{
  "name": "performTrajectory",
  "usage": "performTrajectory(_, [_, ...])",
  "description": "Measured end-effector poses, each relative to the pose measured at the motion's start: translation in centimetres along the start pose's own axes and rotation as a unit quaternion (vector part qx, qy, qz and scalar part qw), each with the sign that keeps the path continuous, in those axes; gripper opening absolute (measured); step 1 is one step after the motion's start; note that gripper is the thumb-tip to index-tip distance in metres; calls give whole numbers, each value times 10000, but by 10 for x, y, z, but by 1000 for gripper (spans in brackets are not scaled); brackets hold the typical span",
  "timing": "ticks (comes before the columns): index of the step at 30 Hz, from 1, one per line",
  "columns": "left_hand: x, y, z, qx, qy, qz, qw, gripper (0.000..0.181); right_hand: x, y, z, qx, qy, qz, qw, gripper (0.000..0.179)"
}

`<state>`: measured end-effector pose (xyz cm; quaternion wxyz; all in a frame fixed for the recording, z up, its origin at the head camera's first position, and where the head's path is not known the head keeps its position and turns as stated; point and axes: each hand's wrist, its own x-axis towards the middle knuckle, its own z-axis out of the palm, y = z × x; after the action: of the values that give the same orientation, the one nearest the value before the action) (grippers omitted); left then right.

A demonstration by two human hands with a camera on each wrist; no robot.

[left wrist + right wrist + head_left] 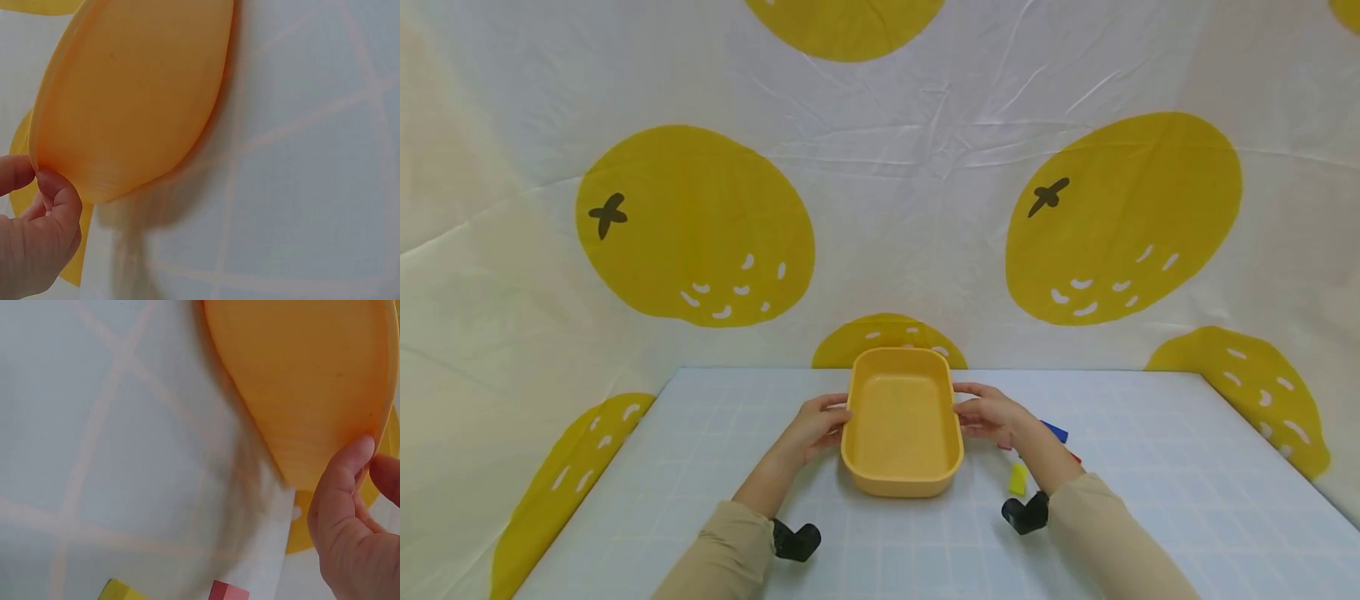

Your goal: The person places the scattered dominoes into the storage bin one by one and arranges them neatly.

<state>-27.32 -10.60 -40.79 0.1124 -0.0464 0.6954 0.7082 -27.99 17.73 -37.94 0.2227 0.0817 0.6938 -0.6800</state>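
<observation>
A yellow-orange plastic tub (898, 417), rectangular with rounded corners, stands in the middle of the table with nothing inside it. My left hand (812, 427) pinches its left rim; in the left wrist view the thumb and fingers of that hand (44, 244) meet at the rim of the tub (137, 94). On the opposite side my right hand (996, 417) pinches the right rim. The right wrist view shows its fingertips (361, 450) against the outer wall of the tub (306, 381), close under the edge.
Several small blocks lie by my right forearm: a yellow block (1018, 479), a blue block (1054, 431), a pink block (1004, 445) and a red piece (1075, 457), partly hidden by the arm. A white cloth with yellow fruit prints (910, 208) hangs behind the table (1187, 500).
</observation>
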Motion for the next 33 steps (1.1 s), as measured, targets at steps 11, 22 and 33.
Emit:
performTrajectory(11, [-8, -4, 0, -236, -370, 102, 9990, 41, -6, 10, -9, 144, -418, -184, 9989, 57])
performTrajectory(22, [-28, -6, 1, -79, -766, 24, 9970, 49, -25, 23, -14, -71, -566, -102, 9983, 59])
performTrajectory(33, [-59, -20, 8, -421, -1101, 44, 9930, 54, -55, 40, -16, -143, -918, -228, 9954, 65])
